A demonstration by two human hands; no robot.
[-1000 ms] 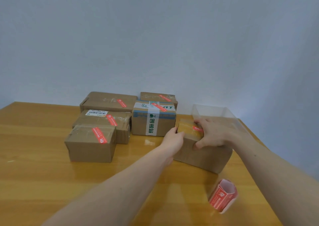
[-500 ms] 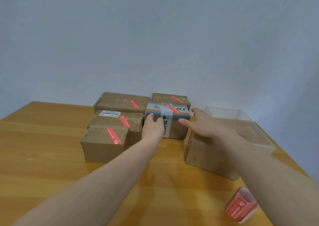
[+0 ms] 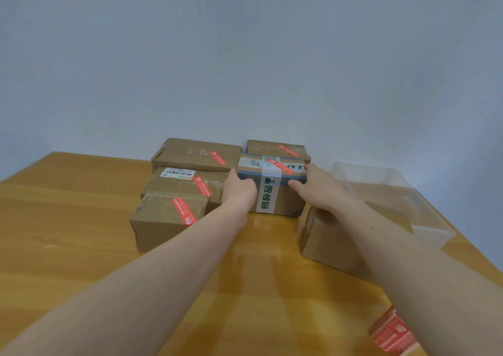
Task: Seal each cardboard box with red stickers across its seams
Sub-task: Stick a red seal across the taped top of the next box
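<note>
I see both hands off right-hand box [image 3: 329, 247], now gripping taped box [image 3: 272, 189] mid-surface: left hand [image 3: 239, 192], right hand [image 3: 317, 189] curled on its sides. Sticker roll [image 3: 392, 334] near right. Likely repositioning next.

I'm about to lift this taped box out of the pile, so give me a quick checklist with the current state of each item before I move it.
1. Left hand grips the box with the green-printed white tape at its left edge: ok.
2. Right hand holds its right side, thumb on the front: ok.
3. Red sticker on that box's top: ok.
4. Space to its left: not ok, the barcode-label box sits close beside it.
5. Landing space on the wooden table in front: ok.
6. Sticker roll within reach near the right forearm: ok.
</note>
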